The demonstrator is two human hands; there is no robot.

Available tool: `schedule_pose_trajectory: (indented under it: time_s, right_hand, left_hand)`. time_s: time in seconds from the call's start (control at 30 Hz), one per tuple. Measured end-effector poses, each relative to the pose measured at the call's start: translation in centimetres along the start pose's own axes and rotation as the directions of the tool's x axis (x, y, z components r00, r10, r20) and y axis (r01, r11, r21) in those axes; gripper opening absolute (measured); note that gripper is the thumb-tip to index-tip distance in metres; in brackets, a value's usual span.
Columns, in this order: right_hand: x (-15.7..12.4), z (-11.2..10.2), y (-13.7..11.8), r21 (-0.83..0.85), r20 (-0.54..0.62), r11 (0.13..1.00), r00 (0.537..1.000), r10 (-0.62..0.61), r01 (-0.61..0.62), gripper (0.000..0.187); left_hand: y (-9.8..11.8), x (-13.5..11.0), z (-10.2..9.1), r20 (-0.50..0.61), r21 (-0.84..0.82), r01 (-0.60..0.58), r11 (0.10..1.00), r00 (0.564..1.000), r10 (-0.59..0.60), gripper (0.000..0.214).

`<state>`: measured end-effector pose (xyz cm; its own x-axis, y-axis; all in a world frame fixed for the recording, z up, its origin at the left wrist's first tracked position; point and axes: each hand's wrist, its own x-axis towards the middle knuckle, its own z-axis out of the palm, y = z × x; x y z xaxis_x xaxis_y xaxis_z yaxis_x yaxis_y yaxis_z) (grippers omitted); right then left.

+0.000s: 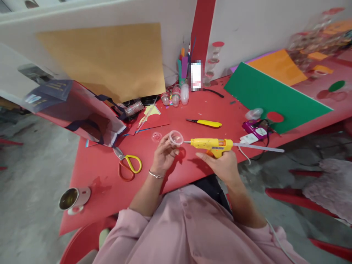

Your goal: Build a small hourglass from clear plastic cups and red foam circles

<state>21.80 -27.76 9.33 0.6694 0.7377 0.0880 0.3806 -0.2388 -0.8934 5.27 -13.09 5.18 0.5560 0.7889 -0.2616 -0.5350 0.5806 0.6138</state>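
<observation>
Between its fingers, my left hand [164,156] holds a small clear plastic cup [176,138], its round rim facing up. My right hand [224,167] grips a yellow hot glue gun [210,144] by the handle. The gun's metal nozzle points left and meets the cup's rim or stops just beside it; I cannot tell which. A long translucent glue stick [260,147] sticks out of the gun's back. Just left of the cup, a small clear round plastic piece [156,137] lies on the red table [176,183].
A yellow utility knife [207,123] lies beyond the gun. Scissors [129,165] and a metal mug [74,200] are at the left, below a paper bag [79,110]. Clear cups [176,97] stand at the back. A green board [271,97] leans at the right.
</observation>
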Motion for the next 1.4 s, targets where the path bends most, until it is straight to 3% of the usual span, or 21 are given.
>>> schedule_pose_trajectory:
  time_s: [0.13, 0.27, 0.37, 0.43, 0.5, 0.6, 0.7, 0.77, 0.9, 1.07, 1.23, 1.33, 1.4]
  right_hand:
    - [0.2, -0.1, -0.6, 0.013, 0.013, 1.000, 1.000, 0.007, -0.007, 0.049]
    - [0.6, -0.5, 0.0, 0.022, 0.074, 0.997, 0.995, 0.069, -0.071, 0.047]
    - [0.8, -0.4, 1.1, 0.134, 0.051, 0.986, 0.994, 0.094, -0.100, 0.047]
    - [1.0, -0.1, 1.8, 0.274, 0.071, 0.953, 0.991, 0.117, -0.132, 0.046]
    - [1.2, 0.5, 2.4, 0.439, 0.131, 0.877, 0.980, 0.151, -0.194, 0.048]
    - [1.4, 2.0, 2.9, 0.619, 0.294, 0.698, 0.931, 0.218, -0.359, 0.053]
    - [1.3, 3.9, 3.3, 0.676, 0.410, 0.544, 0.867, 0.282, -0.497, 0.053]
    - [1.2, 5.1, 3.7, 0.682, 0.433, 0.503, 0.848, 0.307, -0.531, 0.054]
    - [2.4, 6.7, 4.7, 0.632, 0.486, 0.514, 0.813, 0.319, -0.580, 0.053]
    - [4.5, 6.7, 5.2, 0.671, 0.216, 0.648, 0.931, 0.294, -0.360, 0.047]
    - [3.9, 7.6, 5.0, 0.608, 0.356, 0.675, 0.903, 0.240, -0.419, 0.048]
    - [3.8, 8.4, 4.9, 0.617, 0.241, 0.712, 0.942, 0.235, -0.335, 0.049]
    - [4.0, 8.3, 4.6, 0.659, 0.212, 0.693, 0.956, 0.204, -0.294, 0.051]
  left_hand:
    - [0.5, 0.0, -0.2, 0.002, -0.039, -0.024, 0.999, 1.000, 0.024, 0.036]
    - [1.1, 0.4, -0.6, -0.064, -0.119, -0.046, 0.992, 0.997, 0.039, 0.029]
    - [1.3, 0.7, -0.6, -0.117, -0.184, -0.016, 0.983, 0.993, -0.006, 0.012]
    - [1.4, 0.9, -0.6, -0.123, -0.216, 0.010, 0.976, 0.992, -0.037, 0.013]
    - [1.3, 0.9, -0.5, -0.118, -0.230, 0.030, 0.973, 0.991, -0.058, 0.019]
    - [1.0, 0.7, -0.6, -0.108, -0.228, 0.061, 0.972, 0.990, -0.088, 0.021]
    - [0.2, 0.1, -1.0, -0.087, -0.206, 0.124, 0.971, 0.986, -0.145, 0.019]
    - [-0.4, -0.3, -1.4, -0.096, -0.193, 0.158, 0.968, 0.979, -0.179, 0.016]
    - [-1.2, -0.5, -1.9, -0.151, -0.188, 0.180, 0.966, 0.966, -0.209, 0.012]
    - [-1.1, -0.2, -2.0, -0.166, -0.226, 0.157, 0.961, 0.966, -0.197, 0.013]
    - [-1.7, 0.4, -2.1, -0.190, -0.170, 0.079, 0.982, 0.975, -0.111, 0.020]
    - [-2.0, 0.9, -2.3, -0.231, -0.134, 0.031, 0.990, 0.971, -0.062, 0.023]
    - [-2.0, 1.1, -2.4, -0.235, -0.135, 0.009, 0.991, 0.971, -0.041, 0.023]
